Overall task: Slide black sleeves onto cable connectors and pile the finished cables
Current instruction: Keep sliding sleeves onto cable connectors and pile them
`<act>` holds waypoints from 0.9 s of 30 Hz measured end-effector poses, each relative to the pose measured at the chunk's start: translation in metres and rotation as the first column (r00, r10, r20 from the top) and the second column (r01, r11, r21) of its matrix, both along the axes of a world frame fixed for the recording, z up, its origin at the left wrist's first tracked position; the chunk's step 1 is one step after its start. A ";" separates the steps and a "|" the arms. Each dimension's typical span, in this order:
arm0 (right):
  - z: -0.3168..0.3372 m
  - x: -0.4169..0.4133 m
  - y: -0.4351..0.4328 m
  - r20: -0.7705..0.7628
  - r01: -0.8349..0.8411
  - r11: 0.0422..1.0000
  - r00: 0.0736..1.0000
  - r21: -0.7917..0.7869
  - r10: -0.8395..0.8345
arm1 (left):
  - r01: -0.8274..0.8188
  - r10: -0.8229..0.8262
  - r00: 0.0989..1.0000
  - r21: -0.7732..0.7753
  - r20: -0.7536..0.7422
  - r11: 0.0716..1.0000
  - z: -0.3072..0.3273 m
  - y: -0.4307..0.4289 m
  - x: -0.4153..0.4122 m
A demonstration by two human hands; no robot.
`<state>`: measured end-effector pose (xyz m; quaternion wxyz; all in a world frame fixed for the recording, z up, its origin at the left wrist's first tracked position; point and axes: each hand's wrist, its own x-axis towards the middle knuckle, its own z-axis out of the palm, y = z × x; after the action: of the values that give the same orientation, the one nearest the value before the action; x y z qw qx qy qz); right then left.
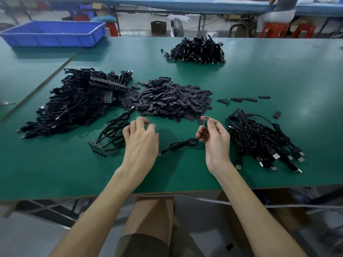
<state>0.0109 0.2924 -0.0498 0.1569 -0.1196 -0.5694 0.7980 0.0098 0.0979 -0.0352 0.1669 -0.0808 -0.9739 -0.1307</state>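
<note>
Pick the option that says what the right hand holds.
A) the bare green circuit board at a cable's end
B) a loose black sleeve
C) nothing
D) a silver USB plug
A: the right hand pinches a small green circuit board upright, with its black cable trailing down onto the green table; no sleeve covers the board.

A green table (278,80) bears cable heaps (79,102), a sleeve pile (170,101) and a blue bin (53,34).
</note>
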 end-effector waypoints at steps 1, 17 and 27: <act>0.000 0.000 0.000 -0.002 -0.004 1.000 1.000 0.012 0.004 | 0.085 -0.086 0.996 0.096 0.007 0.992 0.004 0.004 0.000; -0.002 -0.003 -0.002 -0.038 -0.045 0.997 0.998 0.070 0.048 | 0.276 -0.492 0.840 0.601 0.228 0.750 0.003 0.050 -0.001; -0.006 -0.006 -0.006 -0.059 -0.148 0.966 0.985 0.213 0.164 | 0.188 -0.402 0.905 0.715 0.140 0.673 -0.005 0.056 -0.013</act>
<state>0.0045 0.2868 -0.0557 0.1267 -0.0270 -0.6508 0.7481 -0.0027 0.1538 -0.0400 0.0184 -0.1514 -0.8421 -0.5173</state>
